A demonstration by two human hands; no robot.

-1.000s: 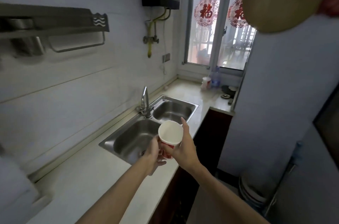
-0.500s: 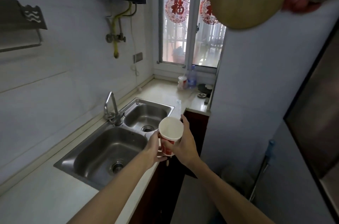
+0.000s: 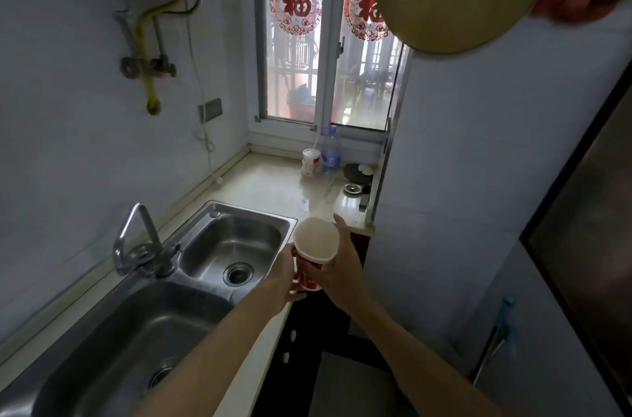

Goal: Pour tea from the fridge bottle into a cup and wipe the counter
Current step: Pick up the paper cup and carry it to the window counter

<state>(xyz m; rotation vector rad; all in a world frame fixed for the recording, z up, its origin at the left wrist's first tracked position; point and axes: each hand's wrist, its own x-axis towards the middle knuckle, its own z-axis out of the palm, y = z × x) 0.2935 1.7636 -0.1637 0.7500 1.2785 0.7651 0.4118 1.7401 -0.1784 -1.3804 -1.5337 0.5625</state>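
Kitchen counter, double sink: our left hand and right hand both clasp one upright, empty paper cup.

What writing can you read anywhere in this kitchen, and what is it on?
"福": on the left red paper-cut stuck to the window; small characters above it too blurred to read.
"福", partly hidden: on the right red paper-cut.
Held cup: red print, unreadable.
Counter cup and bottle label: too small to read.
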